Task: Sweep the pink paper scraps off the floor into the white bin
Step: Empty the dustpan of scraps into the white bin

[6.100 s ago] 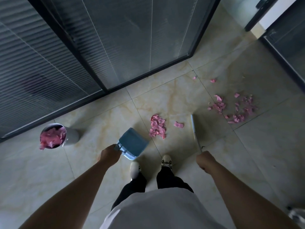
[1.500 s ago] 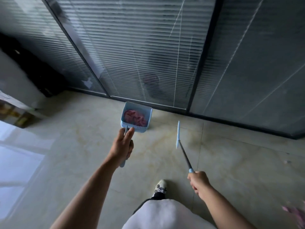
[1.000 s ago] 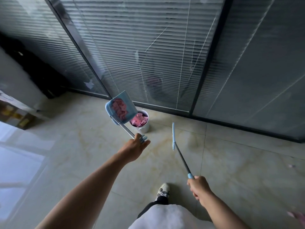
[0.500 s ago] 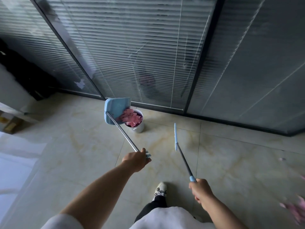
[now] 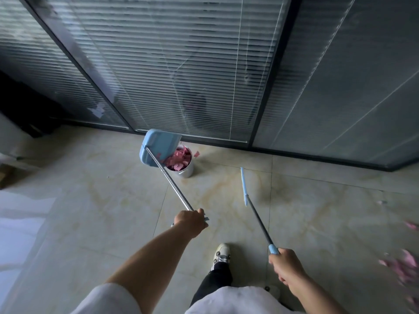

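Since half a second ago, the dustpan (image 5: 161, 146) has tipped further over, so its back now faces up and its mouth points down onto the bin (image 5: 183, 165), which stands far ahead of the left hand (image 5: 191, 222) by the glass wall (image 5: 204, 64). Scraps (image 5: 178, 157) fill the bin to the rim, and one piece (image 5: 196, 154) lies on the floor (image 5: 90, 211) just beside it. To do this step well, I think the pan mouth should stay over the middle of the opening and get a small shake, because the full bin can easily spill. The left hand is closed around the end of the pan's handle. The right hand (image 5: 286, 267) grips the broom (image 5: 243, 185), with the head hanging ahead of it. More scraps (image 5: 402, 267) remain on the floor to the right of the right hand.
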